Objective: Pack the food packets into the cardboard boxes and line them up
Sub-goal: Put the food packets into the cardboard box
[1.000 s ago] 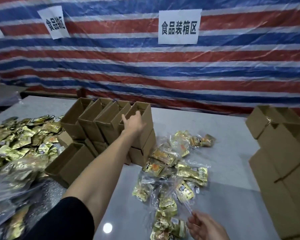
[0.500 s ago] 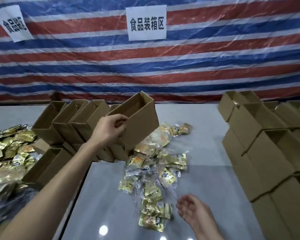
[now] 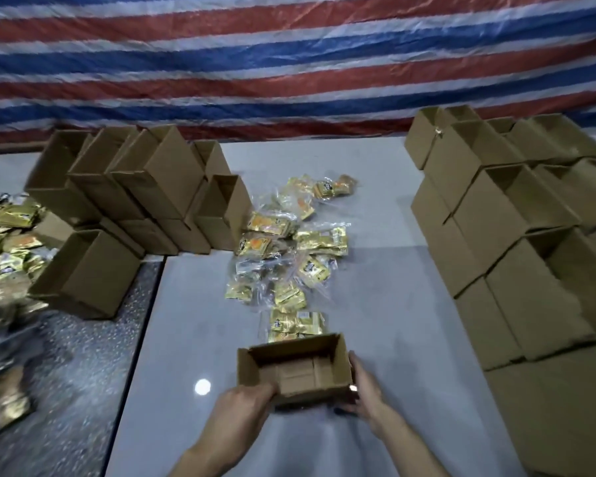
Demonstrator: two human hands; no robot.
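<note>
Holding the open cardboard box (image 3: 295,368) at 6 o'clock, both hands close on its near end. The left hand (image 3: 245,406) grips the near left corner, its fingers (image 3: 260,395) curled over the rim. The right hand (image 3: 365,390) clasps the right wall and the near right corner, with its fingers (image 3: 356,366) laid along the cardboard; how they lie under the box cannot be told. The box's mouth faces up and nothing lies inside it but the folded bottom flaps. Whether it rests on the grey bench (image 3: 386,304) or hangs just above it cannot be told.

Just beyond the box, toward 12 o'clock, the food packets (image 3: 286,249) lie in a loose scatter of gold wrappers in clear plastic, running up the middle of the bench; the nearest of them sits right behind the box's far wall.

At 10 o'clock stands a left stack of boxes (image 3: 145,191), their open mouths tilted upward, two layers high. A lone box (image 3: 86,273) lies at 9 o'clock in front of that stack, beside a heap of gold packets (image 3: 4,235) at the left edge. At 3 o'clock a right stack of boxes (image 3: 516,235) climbs in steps along the right side of the bench. A striped tarpaulin (image 3: 289,63) in red, white and blue hangs across the back at 12 o'clock.
</note>
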